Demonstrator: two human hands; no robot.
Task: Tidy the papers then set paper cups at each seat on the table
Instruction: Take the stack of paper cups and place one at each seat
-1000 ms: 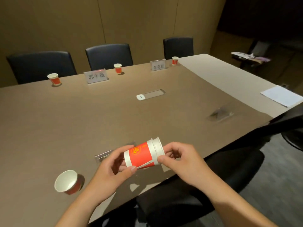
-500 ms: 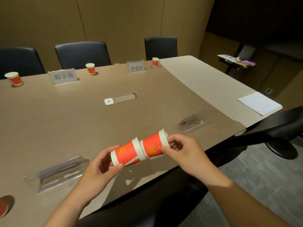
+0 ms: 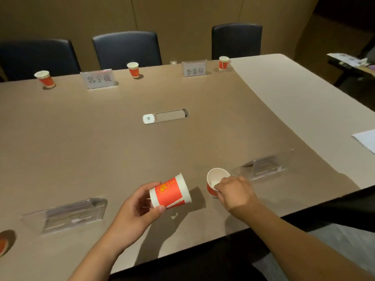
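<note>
Left hand (image 3: 135, 207): holds the cup stack (image 3: 170, 192) tilted on its side above the table (image 3: 101, 149), thumb and fingers closed round its base end.
Right hand (image 3: 235, 190): fingers pinch the near rim of the single cup (image 3: 215, 183).
Single cup: upright on the table near the front edge, just left of a clear name stand (image 3: 263, 167).
Far side: three cups (image 3: 133, 69) stand at the chairs (image 3: 126, 49); two name cards (image 3: 99, 79) between them.
Papers (image 3: 367, 139): white sheets at the right table edge.
</note>
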